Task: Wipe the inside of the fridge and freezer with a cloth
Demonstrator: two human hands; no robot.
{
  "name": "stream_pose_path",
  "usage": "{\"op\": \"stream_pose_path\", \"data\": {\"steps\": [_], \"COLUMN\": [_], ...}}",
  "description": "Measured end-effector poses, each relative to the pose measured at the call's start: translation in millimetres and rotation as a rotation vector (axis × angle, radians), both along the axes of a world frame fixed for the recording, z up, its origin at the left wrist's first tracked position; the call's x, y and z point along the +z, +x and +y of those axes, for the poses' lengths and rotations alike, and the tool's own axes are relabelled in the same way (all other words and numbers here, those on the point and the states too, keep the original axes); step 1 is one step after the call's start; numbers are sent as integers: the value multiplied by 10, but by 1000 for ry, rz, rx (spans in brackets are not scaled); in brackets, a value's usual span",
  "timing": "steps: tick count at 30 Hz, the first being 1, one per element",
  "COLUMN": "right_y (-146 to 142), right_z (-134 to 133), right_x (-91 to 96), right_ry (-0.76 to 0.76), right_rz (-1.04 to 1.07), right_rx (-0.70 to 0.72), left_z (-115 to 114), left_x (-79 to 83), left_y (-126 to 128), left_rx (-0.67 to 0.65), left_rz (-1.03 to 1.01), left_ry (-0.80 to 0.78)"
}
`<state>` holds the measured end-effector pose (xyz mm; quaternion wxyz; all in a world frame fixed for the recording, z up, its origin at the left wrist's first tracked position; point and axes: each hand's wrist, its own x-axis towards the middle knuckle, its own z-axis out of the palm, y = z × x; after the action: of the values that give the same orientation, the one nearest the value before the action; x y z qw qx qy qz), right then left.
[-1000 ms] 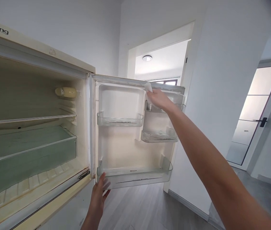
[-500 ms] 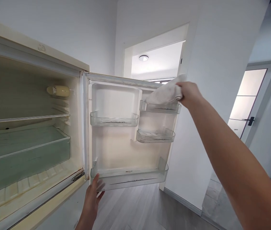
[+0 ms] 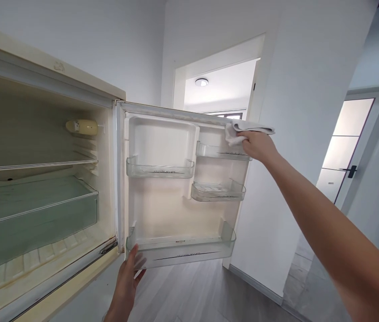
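Note:
An old cream fridge stands with its upper door [image 3: 162,197] swung wide; the door's inner side faces me. My right hand [image 3: 258,145] is closed on a white cloth [image 3: 248,129] and presses it against the door's top right corner. My left hand [image 3: 127,279] grips the lower left corner of the door, fingers wrapped round the end of the bottom clear bin [image 3: 183,250]. Three smaller clear bins hang higher on the door, one of them [image 3: 160,169] at the left.
The fridge cavity [image 3: 38,179] at the left has a wire shelf, a glass shelf over a green drawer and a yellowed lamp housing [image 3: 82,127]. Behind the door is an open doorway [image 3: 219,89], a white wall, and a glazed door [image 3: 347,156] at the right. Grey plank floor lies below.
My right hand with the cloth has slid from the middle of the door's top edge out to its right corner, lifting off briefly on the way. The left hand has stayed put.

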<state>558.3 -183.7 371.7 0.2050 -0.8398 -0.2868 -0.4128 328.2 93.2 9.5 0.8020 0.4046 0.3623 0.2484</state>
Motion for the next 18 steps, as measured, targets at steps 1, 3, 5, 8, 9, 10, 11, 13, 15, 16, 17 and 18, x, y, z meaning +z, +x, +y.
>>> {"op": "stream_pose_path", "data": {"steps": [1,3,5,8,9,10,11,13,15,16,17,18], "right_y": [8,3,-10,-21,-25,-31,-38,-54,-72,-83,-98,-118], "right_z": [8,19,33,83,113,150,195,300,412,464,513,558], "right_x": [5,30,63,114,133,152,171,210,240,249,253,252], "right_ry": [-46,-136,-216,-287,-304,-308,-299,-262,-214,-183,-139,-89], "right_rz": [14,26,43,75,91,102,118,149,193,226,255,276], "right_rx": [-25,-76,-114,-123,-120,-117,-118,-136,-154,-153,-124,-69], "left_z": [-8,-21,-31,-40,-41,-41,-38,-28,-16,-12,-10,-10], "left_x": [14,41,63,82,83,81,75,57,38,32,29,29], "left_y": [0,5,12,17,16,14,12,11,16,21,26,31], "left_rx": [7,19,24,25,25,23,18,2,-11,-12,-10,-7], "left_rz": [3,6,7,15,18,19,16,7,-1,-2,-3,-3], "left_ry": [-7,-15,-15,-13,-12,-9,-3,5,6,5,5,3]}}
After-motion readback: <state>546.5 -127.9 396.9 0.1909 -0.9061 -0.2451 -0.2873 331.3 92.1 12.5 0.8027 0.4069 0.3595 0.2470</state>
